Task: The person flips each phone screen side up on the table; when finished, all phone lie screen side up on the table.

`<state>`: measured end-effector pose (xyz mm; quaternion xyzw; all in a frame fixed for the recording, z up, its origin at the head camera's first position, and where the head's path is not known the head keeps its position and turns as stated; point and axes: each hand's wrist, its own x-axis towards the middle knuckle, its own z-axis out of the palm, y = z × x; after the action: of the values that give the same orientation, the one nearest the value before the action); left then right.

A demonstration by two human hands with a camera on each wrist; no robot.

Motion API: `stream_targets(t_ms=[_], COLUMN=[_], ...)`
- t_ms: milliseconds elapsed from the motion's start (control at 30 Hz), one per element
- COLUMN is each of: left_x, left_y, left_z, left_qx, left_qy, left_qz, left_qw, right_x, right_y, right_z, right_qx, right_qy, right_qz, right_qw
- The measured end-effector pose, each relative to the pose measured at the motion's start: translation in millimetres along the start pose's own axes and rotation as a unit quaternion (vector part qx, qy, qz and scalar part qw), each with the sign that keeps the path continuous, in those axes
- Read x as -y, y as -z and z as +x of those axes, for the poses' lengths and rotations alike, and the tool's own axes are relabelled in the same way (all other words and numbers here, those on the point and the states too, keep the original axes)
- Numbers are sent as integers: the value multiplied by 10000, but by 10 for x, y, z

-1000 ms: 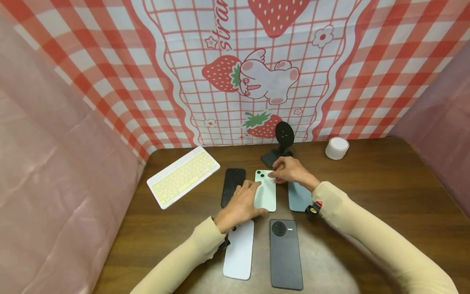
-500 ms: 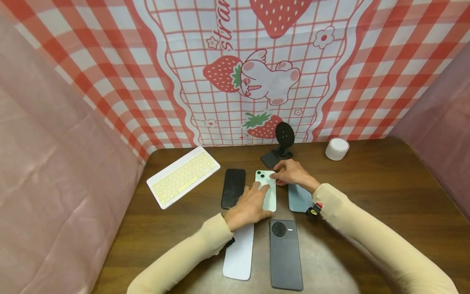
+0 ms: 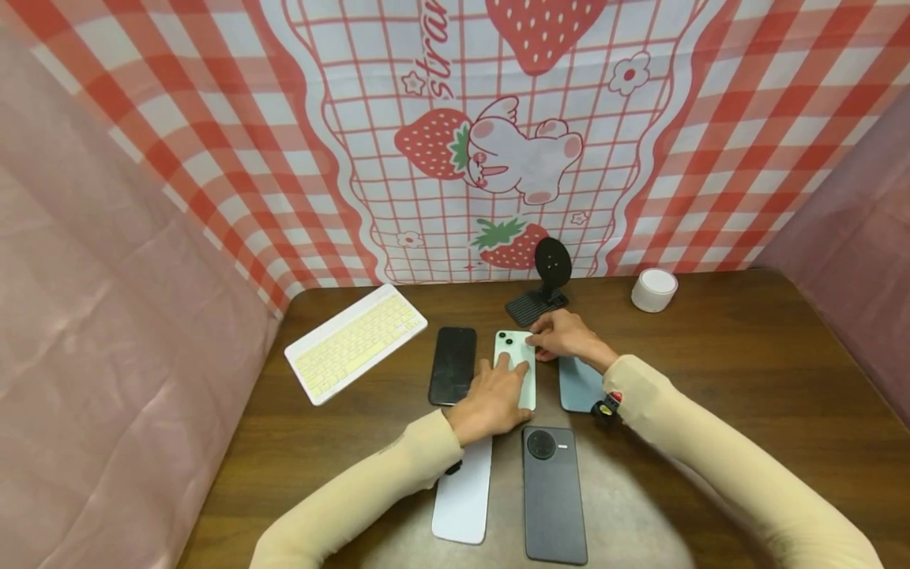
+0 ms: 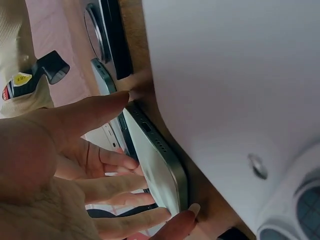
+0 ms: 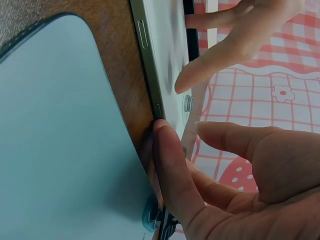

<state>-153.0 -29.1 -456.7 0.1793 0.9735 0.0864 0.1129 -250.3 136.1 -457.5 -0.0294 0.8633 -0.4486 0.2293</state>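
Observation:
A mint green phone (image 3: 517,349) lies camera side up on the table. My left hand (image 3: 490,401) is spread over its lower half, fingers extended on the back and thumb by the lower right corner. In the left wrist view, the fingertips (image 4: 155,216) reach across the back and far edge. My right hand (image 3: 565,335) is at the phone's upper right edge. One fingertip (image 5: 161,131) touches that edge in the right wrist view, while the thumb stands apart. A blue phone (image 3: 579,386) lies partly under the right wrist; a white phone (image 3: 464,502) is partly hidden by the left forearm.
A black phone (image 3: 452,365) lies left of the mint one, a grey phone (image 3: 554,506) nearer me. Behind stands a black folding phone stand (image 3: 552,265). A white keyboard (image 3: 359,344) is at left, a white cylinder (image 3: 654,291) at back right. Patterned cloth (image 3: 455,229) backs the table.
My left hand has moved right and slightly down, further over the mint phone, uncovering more of the black phone. My right hand has shifted only slightly at the phone's edge.

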Motion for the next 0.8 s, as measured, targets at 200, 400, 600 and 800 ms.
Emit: stream_targets(t_ms=[200, 400, 600, 800], left_x=[-31, -62, -79, -83], left_y=[-5, -3, -6, -3], left_z=[13, 41, 53, 66], left_qx=[17, -48, -166, -206], left_qy=[4, 66, -97, -173], left_qz=[214, 246, 493, 537], left_qw=[9998, 9997, 9986, 9982], right_x=[7, -2, -13, -15], right_y=[-15, -26, -33, -36], right_z=[5, 29, 36, 38], right_qx=[-35, -89, -111, -154], right_qy=[-14, 35, 51, 92], right_qz=[68, 140, 203, 253], right_qw=[10000, 9999, 9997, 9995])
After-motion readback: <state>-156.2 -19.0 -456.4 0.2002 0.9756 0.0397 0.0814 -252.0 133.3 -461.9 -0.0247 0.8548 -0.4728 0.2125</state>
